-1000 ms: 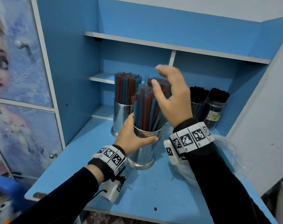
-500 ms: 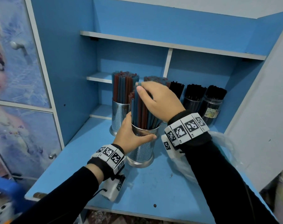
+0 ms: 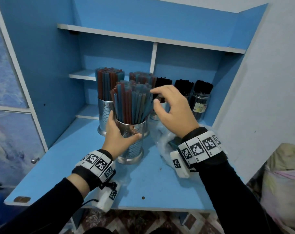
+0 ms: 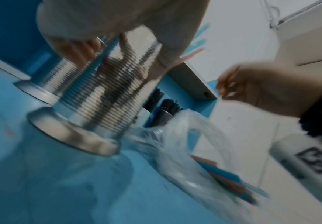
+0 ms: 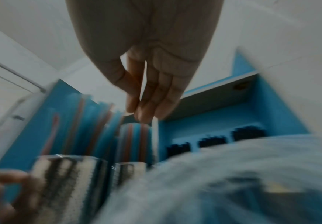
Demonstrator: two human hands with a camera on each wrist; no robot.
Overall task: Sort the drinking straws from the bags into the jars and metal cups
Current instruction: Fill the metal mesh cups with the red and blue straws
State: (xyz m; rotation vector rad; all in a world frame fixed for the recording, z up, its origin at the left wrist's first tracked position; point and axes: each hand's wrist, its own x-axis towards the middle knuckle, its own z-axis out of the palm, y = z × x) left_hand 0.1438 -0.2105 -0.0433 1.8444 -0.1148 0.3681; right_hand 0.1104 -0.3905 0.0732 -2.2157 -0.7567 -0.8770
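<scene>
A perforated metal cup (image 3: 135,146) packed with red and blue straws (image 3: 133,102) stands at the front of the blue desk. My left hand (image 3: 121,134) grips its side, thumb in front and fingers behind; the blurred left wrist view shows the same cup (image 4: 102,91). My right hand (image 3: 157,97) hovers just right of the straw tops, fingers loosely bent and holding nothing, as its own view confirms (image 5: 142,106). Under the right wrist lies a clear plastic bag (image 3: 163,137) with a few red and blue straws (image 4: 229,178) inside.
Two more metal cups (image 3: 104,108) of red and blue straws stand behind the front one. Jars of black straws (image 3: 202,92) line the back right. White shelves (image 3: 143,36) cross above. A white cupboard door (image 3: 269,98) closes the right side.
My right hand has lifted off the straw tops it pressed half a second ago and moved right. My left hand keeps its grip on the cup.
</scene>
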